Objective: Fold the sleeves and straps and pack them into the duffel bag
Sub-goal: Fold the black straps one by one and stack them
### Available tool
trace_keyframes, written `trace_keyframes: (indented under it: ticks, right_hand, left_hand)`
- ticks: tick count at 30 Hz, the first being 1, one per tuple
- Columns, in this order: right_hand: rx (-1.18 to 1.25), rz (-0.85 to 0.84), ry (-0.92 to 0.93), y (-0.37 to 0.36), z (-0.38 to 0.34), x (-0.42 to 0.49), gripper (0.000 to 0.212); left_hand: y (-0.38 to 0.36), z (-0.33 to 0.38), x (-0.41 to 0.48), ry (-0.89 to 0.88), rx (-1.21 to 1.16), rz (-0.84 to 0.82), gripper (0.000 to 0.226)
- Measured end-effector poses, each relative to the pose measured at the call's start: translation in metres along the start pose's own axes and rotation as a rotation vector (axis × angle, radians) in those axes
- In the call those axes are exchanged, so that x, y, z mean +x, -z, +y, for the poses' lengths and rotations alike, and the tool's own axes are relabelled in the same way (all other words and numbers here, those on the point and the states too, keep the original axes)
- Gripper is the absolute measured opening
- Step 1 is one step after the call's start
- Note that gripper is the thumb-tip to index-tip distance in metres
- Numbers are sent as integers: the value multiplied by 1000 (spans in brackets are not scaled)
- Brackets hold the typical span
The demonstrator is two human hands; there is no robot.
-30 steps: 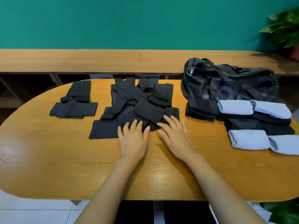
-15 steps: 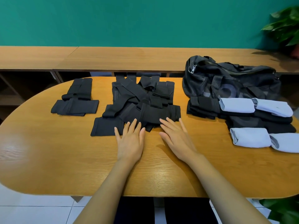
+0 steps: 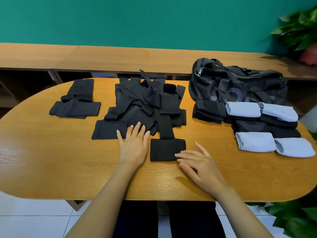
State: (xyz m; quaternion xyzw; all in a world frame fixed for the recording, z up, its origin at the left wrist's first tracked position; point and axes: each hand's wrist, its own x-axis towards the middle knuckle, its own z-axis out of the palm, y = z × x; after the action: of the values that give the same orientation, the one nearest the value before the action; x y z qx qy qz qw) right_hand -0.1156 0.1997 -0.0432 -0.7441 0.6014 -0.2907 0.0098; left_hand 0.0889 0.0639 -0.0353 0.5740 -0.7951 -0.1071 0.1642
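Observation:
A heap of black straps [image 3: 142, 103] lies in the middle of the oval wooden table [image 3: 51, 160]. One black strap [image 3: 167, 148] is drawn out toward me, its wide pad flat on the wood. My right hand [image 3: 199, 165] touches that pad's near right corner with straight fingers. My left hand [image 3: 134, 145] lies flat, fingertips on the heap's near edge. A black duffel bag [image 3: 236, 85] sits at the back right. In front of it lie folded black pieces [image 3: 208, 111] and pale blue rolled sleeves [image 3: 255, 143].
Two folded black straps [image 3: 75, 102] lie at the left of the table. A long wooden bench [image 3: 120, 57] runs behind the table under a green wall. Potted plants stand at the far right [image 3: 300, 30] and near right [image 3: 295, 219].
A strap has been pulled out of the heap toward me, its pad now lying flat on the wood. My right hand moved back and right with it; my left hand stayed at the heap's edge.

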Motion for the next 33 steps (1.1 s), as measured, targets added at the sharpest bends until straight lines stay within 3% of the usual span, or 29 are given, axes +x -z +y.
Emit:
trace_keyframes:
  ticks: [7, 13, 16, 20, 25, 30, 33]
  right_hand:
    - [79, 93, 23, 3, 4, 4, 42]
    - [-110, 261, 16, 18, 16, 74, 17]
    - [-198, 230, -29, 15, 25, 119, 14]
    - [-251, 80, -91, 9, 36, 172, 28]
    - [-433, -147, 1, 3, 47, 208, 37]
    - [-494, 9, 60, -2, 69, 224, 11]
    - [-476, 88, -49, 6, 76, 242, 14]
  left_hand:
    - [4, -4, -2, -3, -135, 68, 44]
    - [17, 7, 17, -130, -152, 266, 28]
    - [23, 22, 38, -219, -119, 287, 22]
    - [21, 38, 66, -295, -32, 181, 27]
    - [8, 36, 84, -384, 89, 135, 25]
    - [-6, 28, 84, -433, 142, 203, 23]
    - [-9, 27, 84, -453, 133, 237, 23]
